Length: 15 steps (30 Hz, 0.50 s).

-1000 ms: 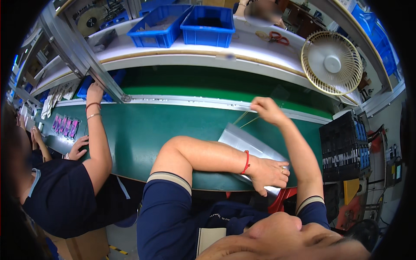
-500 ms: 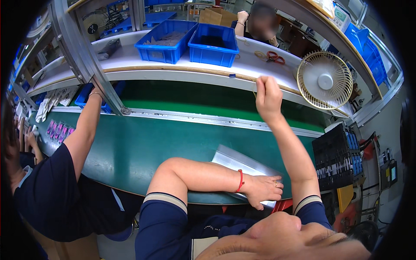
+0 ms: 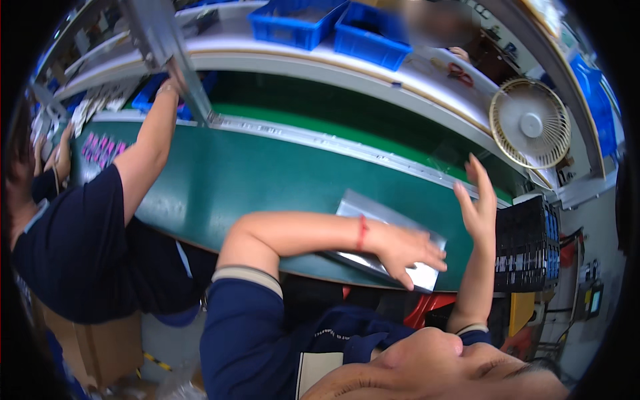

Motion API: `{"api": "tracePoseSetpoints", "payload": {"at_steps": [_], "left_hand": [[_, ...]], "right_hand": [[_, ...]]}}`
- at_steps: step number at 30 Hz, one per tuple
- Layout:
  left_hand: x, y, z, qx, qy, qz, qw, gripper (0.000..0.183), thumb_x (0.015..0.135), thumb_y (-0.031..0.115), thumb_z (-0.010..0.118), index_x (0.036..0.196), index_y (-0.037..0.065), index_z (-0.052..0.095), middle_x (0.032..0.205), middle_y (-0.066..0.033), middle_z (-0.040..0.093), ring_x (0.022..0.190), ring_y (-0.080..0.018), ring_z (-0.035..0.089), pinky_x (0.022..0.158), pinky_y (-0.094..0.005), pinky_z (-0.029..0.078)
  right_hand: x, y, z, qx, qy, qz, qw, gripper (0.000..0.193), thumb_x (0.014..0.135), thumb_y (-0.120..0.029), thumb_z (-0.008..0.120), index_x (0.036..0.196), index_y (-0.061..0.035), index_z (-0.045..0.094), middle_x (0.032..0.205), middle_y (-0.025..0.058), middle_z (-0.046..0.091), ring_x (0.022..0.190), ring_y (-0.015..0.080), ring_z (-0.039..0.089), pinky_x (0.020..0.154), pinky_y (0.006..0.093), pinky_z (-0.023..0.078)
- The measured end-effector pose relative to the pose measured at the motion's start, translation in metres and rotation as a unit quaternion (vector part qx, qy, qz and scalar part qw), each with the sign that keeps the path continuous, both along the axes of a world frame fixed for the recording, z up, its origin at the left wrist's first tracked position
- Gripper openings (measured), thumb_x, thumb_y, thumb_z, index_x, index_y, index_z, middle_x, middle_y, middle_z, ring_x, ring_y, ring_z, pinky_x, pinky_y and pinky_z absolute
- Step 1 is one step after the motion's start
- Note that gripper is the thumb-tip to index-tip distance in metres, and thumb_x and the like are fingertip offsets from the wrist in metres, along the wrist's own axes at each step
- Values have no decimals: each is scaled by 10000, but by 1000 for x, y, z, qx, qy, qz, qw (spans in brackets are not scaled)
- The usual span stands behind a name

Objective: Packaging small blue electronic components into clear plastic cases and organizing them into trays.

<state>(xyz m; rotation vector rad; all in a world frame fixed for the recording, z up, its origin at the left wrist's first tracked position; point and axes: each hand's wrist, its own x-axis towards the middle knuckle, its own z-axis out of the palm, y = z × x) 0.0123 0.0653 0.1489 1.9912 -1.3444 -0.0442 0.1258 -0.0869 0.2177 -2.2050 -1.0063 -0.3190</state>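
Observation:
A shiny silver rectangular piece, flat and sheet-like [image 3: 363, 206], lies at a slant on the green table near its front edge. My left hand [image 3: 408, 253], with a red cord bracelet at the wrist, rests palm down over it, fingers spread. What the silver piece is made of I cannot tell. To the right, my right hand [image 3: 479, 203] is raised over the table, apart from the silver piece. Its thumb and fingers stand apart, and I see nothing between them.
Blue bins [image 3: 370, 37] stand on the white shelf behind the table, with red-handled scissors [image 3: 460, 75] and a round fan [image 3: 531, 125] to their right. Black racks [image 3: 527, 247] are stacked at the right. A co-worker's arm [image 3: 152, 137] reaches over the table at left.
My right hand has come down from the shelf edge and right, its closed fingers now opened. My left hand stays on the silver piece. The view has shifted.

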Motion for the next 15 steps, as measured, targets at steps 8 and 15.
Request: {"api": "tracePoseSetpoints", "payload": {"at_steps": [8,15], "left_hand": [[-124,83,-73,-233,134,552,789,479,801,294,682,1172,9,578,1232,-220,526,1207,-379,446,1007,-445,362],[-131,21,-64,-343,146,464,803,691,790,347,704,1371,77,447,1509,-258,108,1396,-375,156,1101,-447,196]], "right_hand": [[-67,-93,-116,119,473,-31,873,703,801,-202,719,1358,61,379,1256,175,499,1095,201,516,884,306,452],[-35,-106,-114,192,459,-9,867,628,825,-187,698,1328,70,424,1184,125,577,1059,179,561,910,290,447]]}}
